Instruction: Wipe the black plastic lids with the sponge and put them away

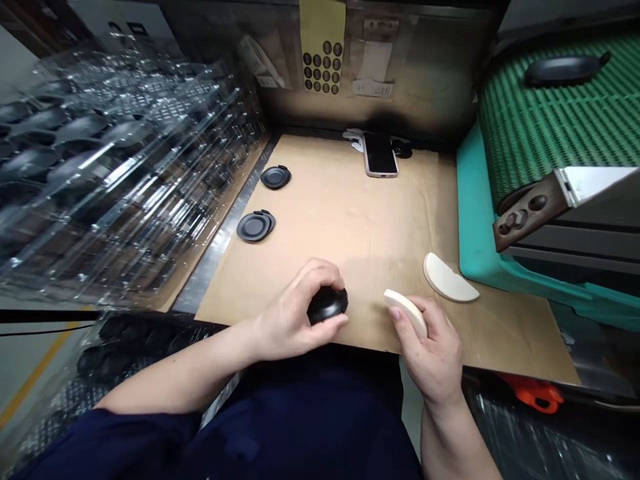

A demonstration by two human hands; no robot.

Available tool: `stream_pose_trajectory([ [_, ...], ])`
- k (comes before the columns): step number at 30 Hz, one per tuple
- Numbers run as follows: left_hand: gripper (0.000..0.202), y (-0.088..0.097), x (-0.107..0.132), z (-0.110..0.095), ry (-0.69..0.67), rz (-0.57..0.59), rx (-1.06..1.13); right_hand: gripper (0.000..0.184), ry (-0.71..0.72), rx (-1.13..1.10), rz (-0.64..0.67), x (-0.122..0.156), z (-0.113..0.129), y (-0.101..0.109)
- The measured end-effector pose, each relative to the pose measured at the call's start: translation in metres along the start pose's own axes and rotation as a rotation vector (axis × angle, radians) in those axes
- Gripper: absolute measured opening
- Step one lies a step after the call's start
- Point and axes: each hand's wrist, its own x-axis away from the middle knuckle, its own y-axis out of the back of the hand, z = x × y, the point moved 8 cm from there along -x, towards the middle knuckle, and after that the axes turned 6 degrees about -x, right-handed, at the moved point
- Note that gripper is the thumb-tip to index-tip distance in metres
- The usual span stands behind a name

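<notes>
My left hand (295, 313) is closed round a small black round cap (327, 304) near the front edge of the brown cardboard sheet (360, 220). My right hand (433, 350) grips a cream-coloured pad (406, 311) by its edge, just right of the cap. A second cream half-round pad (447, 279) lies on the cardboard beyond my right hand. Two more black caps rest on the sheet's left side, one (255, 226) nearer and one (275, 177) farther back.
Stacked clear plastic trays (110, 173) of black parts fill the left. A phone (380, 155) lies at the back of the cardboard. A green conveyor belt (555, 120) on a teal frame (475, 220) carries a black part at right. An orange item (537, 393) sits lower right.
</notes>
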Motion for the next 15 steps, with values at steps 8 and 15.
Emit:
stream_pose_trajectory([
  [8, 0.018, 0.031, 0.011, 0.042, 0.329, -0.034, -0.267, 0.015, 0.037, -0.019, 0.025, 0.001, 0.001, 0.000],
  [15, 0.045, 0.017, 0.019, 0.039, 0.210, 0.249, -0.608, 0.017, 0.045, -0.036, 0.042, 0.001, -0.001, -0.002],
])
